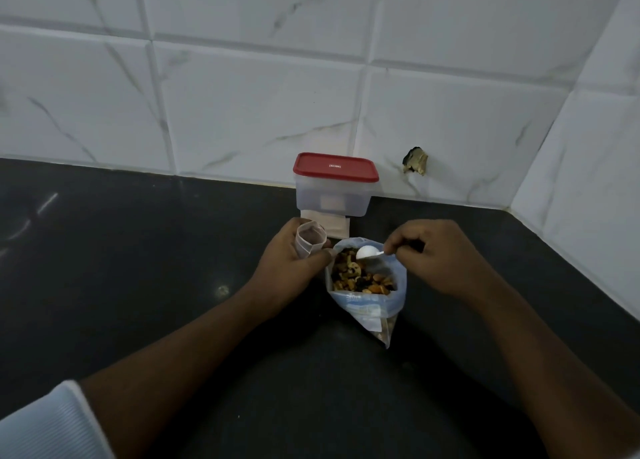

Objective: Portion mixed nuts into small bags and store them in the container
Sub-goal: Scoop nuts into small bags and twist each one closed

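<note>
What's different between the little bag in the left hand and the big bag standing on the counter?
The small bag is far smaller than the big bag. The small bag is held up in the left hand; the big bag stands on the counter. The small bag looks empty; the big bag holds mixed nuts. Both are clear plastic with open mouths.

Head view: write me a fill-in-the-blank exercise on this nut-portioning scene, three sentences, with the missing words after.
1. The right hand holds a white ____ over the open nut bag.
2. The container behind the hands has a ____ lid.
3. The small bag gripped by the left hand is to the ____ of the nut bag.

Missing words: spoon; red; left.
</note>
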Available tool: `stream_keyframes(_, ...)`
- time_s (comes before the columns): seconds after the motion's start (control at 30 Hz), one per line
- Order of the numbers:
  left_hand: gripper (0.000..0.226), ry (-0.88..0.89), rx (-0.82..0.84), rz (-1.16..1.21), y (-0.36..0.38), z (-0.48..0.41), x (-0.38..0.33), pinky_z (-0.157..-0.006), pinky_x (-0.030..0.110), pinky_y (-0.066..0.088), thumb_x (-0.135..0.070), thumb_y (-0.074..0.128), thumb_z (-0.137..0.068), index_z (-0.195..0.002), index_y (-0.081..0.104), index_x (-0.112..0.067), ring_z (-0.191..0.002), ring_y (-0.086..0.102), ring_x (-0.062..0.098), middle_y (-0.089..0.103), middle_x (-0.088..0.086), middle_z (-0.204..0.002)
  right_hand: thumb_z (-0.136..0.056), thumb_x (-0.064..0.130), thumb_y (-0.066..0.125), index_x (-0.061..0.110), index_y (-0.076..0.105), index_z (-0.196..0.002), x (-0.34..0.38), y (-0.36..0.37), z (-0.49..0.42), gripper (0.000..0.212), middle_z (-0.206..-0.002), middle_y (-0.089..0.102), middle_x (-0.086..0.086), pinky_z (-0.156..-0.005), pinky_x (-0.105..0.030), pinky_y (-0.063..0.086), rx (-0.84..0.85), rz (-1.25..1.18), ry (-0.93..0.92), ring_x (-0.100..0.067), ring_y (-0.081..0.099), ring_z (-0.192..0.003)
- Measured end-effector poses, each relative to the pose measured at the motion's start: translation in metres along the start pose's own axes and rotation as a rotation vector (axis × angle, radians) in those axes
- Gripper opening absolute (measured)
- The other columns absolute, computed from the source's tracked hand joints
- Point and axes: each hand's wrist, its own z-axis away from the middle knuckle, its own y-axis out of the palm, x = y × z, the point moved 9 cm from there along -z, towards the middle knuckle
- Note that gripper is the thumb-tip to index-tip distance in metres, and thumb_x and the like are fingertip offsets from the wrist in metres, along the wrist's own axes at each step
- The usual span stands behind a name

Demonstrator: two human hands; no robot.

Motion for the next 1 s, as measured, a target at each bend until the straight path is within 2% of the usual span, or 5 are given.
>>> stream_keyframes(0.23,0.03,0.026,0.022,-0.058,0.005,-0.001,-0.001,-0.091,0.039,0.061,-0.018,0.078,-0.092,-0.116,0.063,-0.027,-0.1,0.069,0.005,0.071,-0.008,-0.107,-0.089,0.005,0.065,0.024,0.081,-0.093,0.002,0.018,-0.001,0.026,-0.084,0.072,0.018,-0.065,-0.011,0.05,0.119,0.003,0.017,0.005,0.066,-0.075)
stream_keyframes(0.43,0.032,0.041,0.042,-0.057,0.007,-0.001,-0.001,-0.092,0.044,0.061,-0.019,0.078,-0.092,-0.118,0.063,-0.028,-0.103,0.07,0.009,0.072,-0.008,-0.109,-0.09,0.002,0.061,0.023,0.08,-0.091,0.006,0.002,0.0,0.028,-0.079,0.071,0.015,-0.058,-0.028,0.053,-0.017,0.009,-0.032,-0.009,0.065,-0.064)
stream_keyframes(0.6,0.032,0.043,0.042,-0.062,0.006,-0.001,0.0,-0.092,0.048,0.061,-0.019,0.078,-0.092,-0.119,0.062,-0.029,-0.103,0.07,0.011,0.072,-0.006,-0.11,-0.095,0.003,0.062,0.019,0.081,-0.104,0.014,0.026,0.0,0.026,-0.079,0.059,0.024,-0.067,-0.003,0.045,0.149,0.023,-0.017,0.017,0.061,-0.078)
stream_keyframes(0.73,0.034,0.041,0.047,-0.081,0.006,-0.001,0.001,-0.093,0.048,0.061,-0.021,0.077,-0.092,-0.121,0.062,-0.029,-0.106,0.07,0.011,0.071,-0.007,-0.112,-0.091,0.005,0.062,0.022,0.081,-0.094,0.008,0.014,-0.002,0.027,-0.073,0.061,0.023,-0.061,-0.013,0.047,0.121,0.101,0.003,0.0,0.064,-0.071)
stream_keyframes(1.0,0.036,0.059,0.04,-0.122,0.006,-0.001,-0.003,-0.09,0.032,0.059,-0.023,0.077,-0.092,-0.124,0.061,-0.027,-0.105,0.066,0.002,0.069,-0.011,-0.113,-0.092,0.005,0.061,0.02,0.082,-0.096,0.006,0.022,-0.004,0.026,-0.069,0.064,0.022,-0.058,-0.01,0.044,0.147,0.078,0.038,0.004,0.061,-0.068)
